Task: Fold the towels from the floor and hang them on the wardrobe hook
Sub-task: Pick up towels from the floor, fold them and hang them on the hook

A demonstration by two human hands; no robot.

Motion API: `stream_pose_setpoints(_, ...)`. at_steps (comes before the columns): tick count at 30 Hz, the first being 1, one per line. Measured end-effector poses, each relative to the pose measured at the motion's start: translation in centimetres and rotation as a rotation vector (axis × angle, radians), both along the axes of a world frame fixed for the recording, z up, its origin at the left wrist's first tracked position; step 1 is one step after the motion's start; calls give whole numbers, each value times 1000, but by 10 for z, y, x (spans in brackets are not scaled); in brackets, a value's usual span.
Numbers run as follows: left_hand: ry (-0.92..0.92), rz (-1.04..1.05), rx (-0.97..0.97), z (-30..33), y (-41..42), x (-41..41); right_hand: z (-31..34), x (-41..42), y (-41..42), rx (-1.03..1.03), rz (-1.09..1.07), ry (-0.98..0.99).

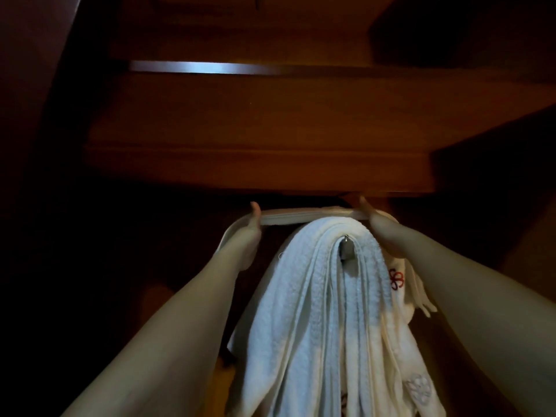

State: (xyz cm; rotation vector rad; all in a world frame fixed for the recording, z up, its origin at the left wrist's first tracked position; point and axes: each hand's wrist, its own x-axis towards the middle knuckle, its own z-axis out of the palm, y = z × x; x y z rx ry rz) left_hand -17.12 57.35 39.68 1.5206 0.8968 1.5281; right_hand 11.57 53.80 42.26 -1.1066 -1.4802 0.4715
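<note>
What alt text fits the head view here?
Both hands, left hand and right hand, hold a folded white towel stretched above a metal hook already draped with white towels, under a dark wooden wardrobe shelf.

Two hands were raised, the left hand [251, 228] and the right hand [380, 227], and together they held one folded white towel [304, 216] stretched flat between them. One metal hook [346, 247] showed. At least one more white towel [316, 311] hung over it in many folds; the exact number could not be told. One wooden shelf [255, 164] ran above.
</note>
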Motion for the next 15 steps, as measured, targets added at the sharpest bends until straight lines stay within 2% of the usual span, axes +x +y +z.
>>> stream_pose_setpoints(3,43,-31,-11,2,-6,22,-8,15,4,-18,-23,52)
stream_pose_setpoints(6,-6,-21,-33,-8,-3,27,-21,19,5,-13,-2,20)
stream_pose_setpoints(8,-30,-126,-54,-19,-6,23,-29,15,6,-20,54,30)
stream_pose_setpoints(11,-132,-292,-104,-29,-2,22,-37,11,11,-57,98,137)
stream_pose_setpoints(15,-318,-306,-133,-38,4,15,-36,0,5,-72,-27,316)
